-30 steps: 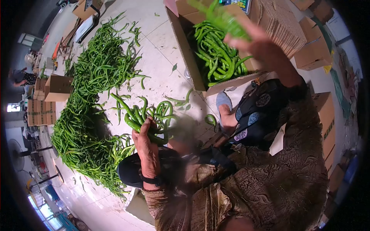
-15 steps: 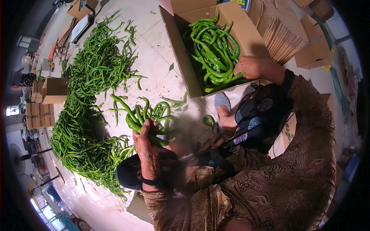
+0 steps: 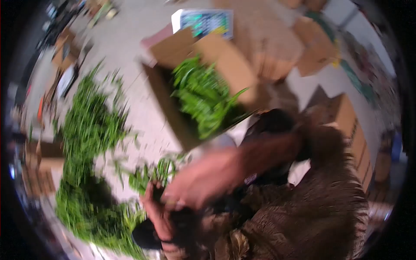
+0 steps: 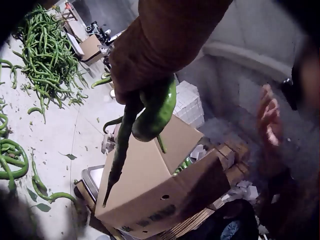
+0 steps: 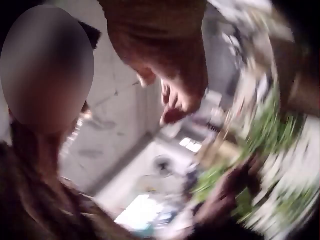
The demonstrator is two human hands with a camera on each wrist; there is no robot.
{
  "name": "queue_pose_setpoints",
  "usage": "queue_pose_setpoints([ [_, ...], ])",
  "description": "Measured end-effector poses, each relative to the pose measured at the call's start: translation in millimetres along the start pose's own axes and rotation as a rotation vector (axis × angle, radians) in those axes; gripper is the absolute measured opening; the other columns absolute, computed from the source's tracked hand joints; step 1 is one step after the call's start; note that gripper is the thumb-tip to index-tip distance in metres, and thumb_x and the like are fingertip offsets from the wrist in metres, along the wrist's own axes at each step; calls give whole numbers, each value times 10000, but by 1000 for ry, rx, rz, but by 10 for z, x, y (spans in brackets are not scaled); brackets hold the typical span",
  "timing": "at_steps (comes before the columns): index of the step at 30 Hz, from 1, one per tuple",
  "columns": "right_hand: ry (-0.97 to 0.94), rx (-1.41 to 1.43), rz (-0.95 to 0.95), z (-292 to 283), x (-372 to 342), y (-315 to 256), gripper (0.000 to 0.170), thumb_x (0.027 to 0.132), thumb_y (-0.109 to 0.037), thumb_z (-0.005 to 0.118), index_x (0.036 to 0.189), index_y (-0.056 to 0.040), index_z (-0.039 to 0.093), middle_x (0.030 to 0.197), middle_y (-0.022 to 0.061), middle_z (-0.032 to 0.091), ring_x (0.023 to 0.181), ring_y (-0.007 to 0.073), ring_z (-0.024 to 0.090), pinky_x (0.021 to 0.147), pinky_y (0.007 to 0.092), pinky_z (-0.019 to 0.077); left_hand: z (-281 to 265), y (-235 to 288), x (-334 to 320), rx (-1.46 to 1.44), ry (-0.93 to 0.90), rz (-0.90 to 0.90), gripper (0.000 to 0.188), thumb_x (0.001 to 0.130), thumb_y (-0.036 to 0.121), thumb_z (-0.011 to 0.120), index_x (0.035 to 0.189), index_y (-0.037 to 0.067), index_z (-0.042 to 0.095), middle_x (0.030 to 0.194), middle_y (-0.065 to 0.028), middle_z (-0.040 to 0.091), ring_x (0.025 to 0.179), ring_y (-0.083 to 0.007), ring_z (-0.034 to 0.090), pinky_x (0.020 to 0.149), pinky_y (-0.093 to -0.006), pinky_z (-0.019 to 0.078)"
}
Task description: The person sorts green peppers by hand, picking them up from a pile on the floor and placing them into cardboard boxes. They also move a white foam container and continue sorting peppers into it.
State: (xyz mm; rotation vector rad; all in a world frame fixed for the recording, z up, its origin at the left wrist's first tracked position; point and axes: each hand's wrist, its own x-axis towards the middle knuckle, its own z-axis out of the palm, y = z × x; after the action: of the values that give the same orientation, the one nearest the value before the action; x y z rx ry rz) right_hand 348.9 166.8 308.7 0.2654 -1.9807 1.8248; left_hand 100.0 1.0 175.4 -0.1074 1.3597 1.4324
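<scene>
As the left hand (image 4: 147, 57) grips peppers (image 4: 123, 147), one slants steeply lengthwise, tip down. The right hand (image 5: 172, 67) is loose, empty.

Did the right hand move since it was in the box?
Yes. Against the open box, the right hand has moved out and toward the person, near the left hand.

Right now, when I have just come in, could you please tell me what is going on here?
A person's left hand grips some long green peppers. The right hand, blurred, is near it in the head view and looks empty, its fingers loose. Other green peppers lie in an open carton, and a large heap lies on the floor.
</scene>
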Motion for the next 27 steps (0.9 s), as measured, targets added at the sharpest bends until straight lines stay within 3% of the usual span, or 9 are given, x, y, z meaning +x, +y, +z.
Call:
queue_pose_setpoints([
  [1,-10,664,31,502,91,174,450,1006,-304,460,1296,38,496,1275,148,570,1136,200,553,977,355,442,382,21,-7,79,174,-7,192,904,235,610,1024,88,580,854,-35,611,779,-184,580,688,-353,494],
  [2,37,592,30,503,82,169,450,1006,-304,460,1296,38,496,1275,148,570,1136,200,553,977,355,442,686,59,-77,160,363,3,196,904,239,610,1019,83,578,852,-45,610,781,-193,581,677,-356,496],
  [4,49,499,-57,532,86,126,467,1005,-322,453,1299,39,494,1282,151,564,1140,207,550,975,360,442,129,41,-28,64,-277,223,206,892,192,634,1020,49,561,860,-73,615,758,-193,585,660,-342,497],
  [6,17,523,-174,588,107,63,484,1004,-339,447,1303,39,491,1288,153,558,1144,214,548,974,364,442,358,29,-195,57,-30,297,225,947,228,568,995,8,574,910,-92,628,772,-174,582,687,-332,498],
  [19,-216,584,-525,798,220,-183,599,995,-455,405,1324,41,472,1331,169,521,1171,261,530,964,394,442,170,118,-317,-66,-131,256,171,909,133,617,990,-15,589,899,-105,634,774,-186,603,714,-309,514],
  [21,15,1347,-169,794,253,-66,1004,870,-725,-32,1412,33,341,1405,250,427,1303,366,417,1055,501,325,-9,92,-354,-411,-271,61,157,910,125,605,999,-5,602,888,-97,644,805,-185,617,736,-306,520],
  [22,89,1356,-91,691,219,-13,1026,857,-754,13,1429,49,297,1467,231,353,1361,361,351,1071,491,313,5,104,-413,-714,-397,-94,151,909,119,599,1003,1,607,882,-90,650,822,-183,625,743,-305,523],
  [24,265,1280,36,613,161,138,985,892,-725,86,1437,80,248,1469,264,323,1380,362,315,1108,451,290,312,179,-472,-120,-112,285,161,904,109,589,1029,10,609,889,-83,658,842,-178,636,753,-303,528],
  [27,345,1246,117,576,148,233,1004,886,-734,110,1458,89,151,1506,296,197,1414,402,208,1131,460,251,332,181,-453,-157,-233,328,226,880,131,610,1049,-17,585,870,-87,647,767,-169,617,703,-286,516],
])
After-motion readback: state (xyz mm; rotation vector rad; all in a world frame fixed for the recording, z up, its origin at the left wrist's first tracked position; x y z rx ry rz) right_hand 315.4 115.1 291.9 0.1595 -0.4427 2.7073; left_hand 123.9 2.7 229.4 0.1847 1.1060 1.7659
